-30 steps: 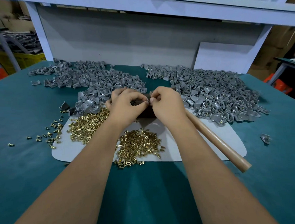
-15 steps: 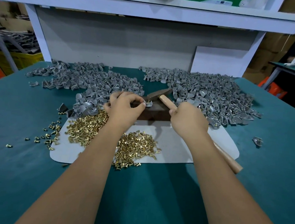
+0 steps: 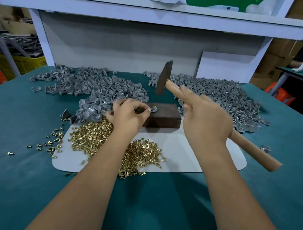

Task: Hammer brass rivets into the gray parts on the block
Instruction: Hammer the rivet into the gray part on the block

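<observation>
A dark wooden block [image 3: 166,115] lies at the middle of the table on a white mat [image 3: 189,154]. My left hand [image 3: 130,115] pinches a small gray part [image 3: 153,109] with a brass rivet in it on the block's left top edge. My right hand [image 3: 206,117] grips the wooden handle of a hammer [image 3: 163,80]; the dark head is raised in the air above and behind the block. Two heaps of brass rivets [image 3: 92,136] lie on the mat near my left forearm.
Large piles of gray parts [image 3: 222,98] spread across the back of the teal table [image 3: 23,178], on the left and right. Loose rivets [image 3: 52,141] scatter left of the mat. A white shelf frame and back panel [image 3: 126,44] stand behind. A single gray part [image 3: 265,149] lies far right.
My right hand left the part, took the hammer handle and lifted the hammer head from the block up into the air. My left hand stayed on the gray part.
</observation>
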